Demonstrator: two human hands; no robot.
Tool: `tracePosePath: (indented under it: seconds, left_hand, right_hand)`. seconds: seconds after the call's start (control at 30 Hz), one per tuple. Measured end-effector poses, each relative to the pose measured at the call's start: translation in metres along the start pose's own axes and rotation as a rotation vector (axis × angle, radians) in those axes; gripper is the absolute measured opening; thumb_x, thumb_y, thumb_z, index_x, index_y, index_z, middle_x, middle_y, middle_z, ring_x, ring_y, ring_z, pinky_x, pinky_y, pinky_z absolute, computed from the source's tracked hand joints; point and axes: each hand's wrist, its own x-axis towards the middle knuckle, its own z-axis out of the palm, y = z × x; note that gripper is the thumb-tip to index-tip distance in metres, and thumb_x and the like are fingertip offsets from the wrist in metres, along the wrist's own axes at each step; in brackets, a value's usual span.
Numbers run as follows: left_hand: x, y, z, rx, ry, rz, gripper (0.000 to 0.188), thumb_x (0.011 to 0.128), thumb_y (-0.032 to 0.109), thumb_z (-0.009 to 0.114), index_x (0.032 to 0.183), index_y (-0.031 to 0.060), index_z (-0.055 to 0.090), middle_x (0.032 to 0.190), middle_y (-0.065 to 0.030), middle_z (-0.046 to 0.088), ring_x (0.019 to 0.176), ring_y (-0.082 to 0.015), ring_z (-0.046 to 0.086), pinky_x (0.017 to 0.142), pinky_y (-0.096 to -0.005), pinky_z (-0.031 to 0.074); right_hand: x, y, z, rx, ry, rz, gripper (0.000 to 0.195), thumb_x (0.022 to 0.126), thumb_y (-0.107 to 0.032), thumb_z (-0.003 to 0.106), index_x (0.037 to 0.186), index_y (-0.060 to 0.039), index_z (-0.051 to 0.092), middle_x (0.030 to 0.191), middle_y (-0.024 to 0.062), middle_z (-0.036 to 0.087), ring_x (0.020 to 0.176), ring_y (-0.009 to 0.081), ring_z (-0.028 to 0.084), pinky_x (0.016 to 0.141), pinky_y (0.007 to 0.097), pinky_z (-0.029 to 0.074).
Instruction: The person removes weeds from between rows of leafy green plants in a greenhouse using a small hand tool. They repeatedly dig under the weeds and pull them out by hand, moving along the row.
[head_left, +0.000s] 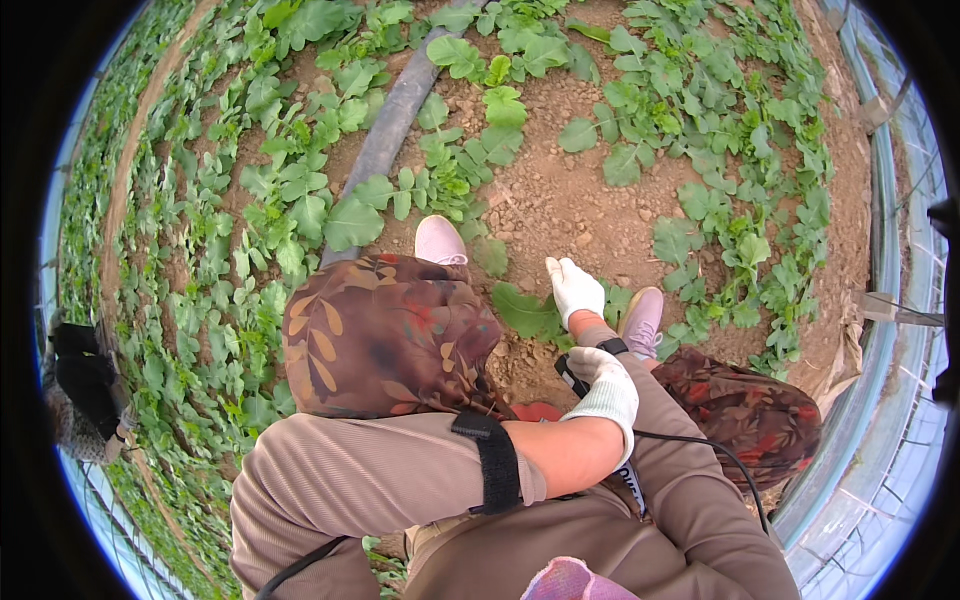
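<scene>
My left hand (604, 379), in a white knitted glove, reaches across my lap to my right wrist. Its fingers lie against a small black device (571, 377), whose far part is hidden under the glove. A black strap (613, 346) circles the right sleeve just beside them. Beyond it, my right hand (576, 287), also white-gloved, hangs low over the soil, fingers together and bent, with nothing visible in them. Broad green leaves of a leafy crop plant (525, 311) spread beside and partly beneath the right hand.
A dark flat hose (394, 112) runs along the bed at left. Leafy plants (300, 180) grow on both sides of bare soil (555, 195). My pink shoes (439, 238) stand there. A thin black cable (705, 441) crosses my right sleeve. Another person (86, 390) bends at far left; plastic sheeting (892, 375) borders the right.
</scene>
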Motion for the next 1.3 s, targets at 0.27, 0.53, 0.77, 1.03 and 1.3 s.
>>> tracePosePath:
  seconds: [0.27,0.53,0.77,1.03,1.3]
  left_hand:
    - [0.008,-0.004,0.0,0.047,-0.052,0.009,0.042,0.073,0.018,0.062,0.11,-0.0005,0.058,0.104,-0.0236,0.059,0.093,-0.0381,0.058,0.073,-0.0575,0.045]
    - [0.022,0.001,0.003,-0.014,-0.064,0.007,0.046,0.07,0.025,0.064,0.11,0.0013,0.059,0.105,-0.0234,0.059,0.094,-0.0387,0.058,0.074,-0.0579,0.045]
    - [0.025,0.005,0.0,0.012,-0.049,-0.099,0.043,0.071,0.023,0.061,0.107,-0.0006,0.06,0.101,-0.0192,0.062,0.089,-0.0359,0.06,0.073,-0.0539,0.047]
    - [0.004,0.001,-0.006,0.053,-0.047,-0.11,0.035,0.073,0.022,0.06,0.102,0.0023,0.062,0.1,-0.0162,0.062,0.089,-0.0317,0.06,0.072,-0.0518,0.047]
    - [0.087,0.024,0.017,0.002,-0.21,-0.275,0.034,0.073,0.024,0.061,0.101,0.0045,0.063,0.095,-0.0102,0.064,0.081,-0.0256,0.062,0.07,-0.0472,0.049]
  right_hand:
    - [0.02,0.0,-0.005,-0.048,-0.029,0.113,0.045,0.092,-0.045,0.027,0.095,-0.0093,0.054,0.092,0.0174,0.061,0.087,0.0349,0.058,0.077,0.0432,0.044]
    - [0.024,0.015,-0.003,-0.015,-0.056,0.106,0.046,0.09,-0.047,0.03,0.097,-0.0102,0.056,0.095,0.019,0.061,0.092,0.036,0.057,0.081,0.0436,0.043]
    - [0.009,0.026,0.021,0.379,0.027,0.16,0.038,0.087,-0.045,0.042,0.103,-0.0134,0.056,0.095,0.0202,0.061,0.092,0.0385,0.056,0.079,0.0425,0.043]
    - [-0.014,0.026,0.034,0.727,-0.004,0.18,0.02,0.088,-0.026,0.05,0.098,-0.0092,0.057,0.06,-0.001,0.049,0.045,0.0076,0.043,0.039,0.0241,0.037]
    - [-0.017,0.029,0.033,0.685,-0.025,0.226,0.022,0.086,-0.028,0.049,0.1,-0.0118,0.057,0.069,0.0082,0.059,0.054,0.0182,0.057,0.049,0.0319,0.046]
